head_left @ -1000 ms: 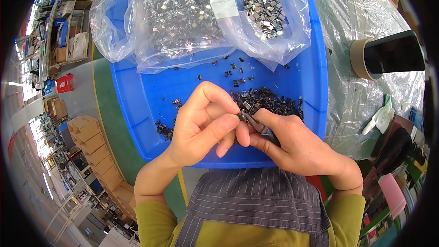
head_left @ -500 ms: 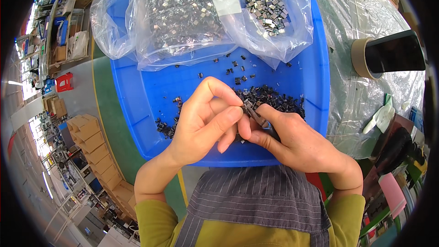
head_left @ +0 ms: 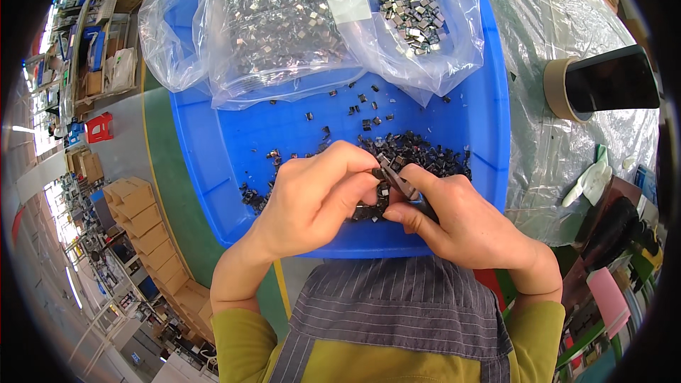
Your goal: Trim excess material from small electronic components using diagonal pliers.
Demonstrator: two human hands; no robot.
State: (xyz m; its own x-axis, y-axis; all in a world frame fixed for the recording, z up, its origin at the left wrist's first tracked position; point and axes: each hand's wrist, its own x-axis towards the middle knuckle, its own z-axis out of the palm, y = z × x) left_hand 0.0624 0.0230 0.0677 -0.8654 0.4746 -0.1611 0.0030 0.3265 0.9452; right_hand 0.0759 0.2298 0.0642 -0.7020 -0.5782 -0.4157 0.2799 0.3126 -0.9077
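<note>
My right hand [head_left: 472, 220] is closed around a pair of small pliers [head_left: 401, 184], whose metal jaws point up and left. At the jaw tips, my left hand [head_left: 301, 195] pinches a tiny dark part [head_left: 377, 171] between thumb and forefinger; its shape is mostly hidden. Both hands are over the near part of a blue plastic tray [head_left: 277, 128]. Beneath and beyond them is a pile of small black and metallic pieces [head_left: 425, 159], with more pieces by the left wrist.
At the tray's far end, a clear plastic bag [head_left: 284, 21] and an open bag [head_left: 464, 50] hold many small silvery parts. To the right, plastic sheeting bears a tape roll [head_left: 560, 90], a phone [head_left: 613, 81] and a white glove [head_left: 590, 183]. Cardboard boxes [head_left: 145, 223] stand at left.
My left hand's fingers have curled in and moved slightly, bringing the tiny part to the pliers' jaws. My right hand and the pliers have barely moved.
</note>
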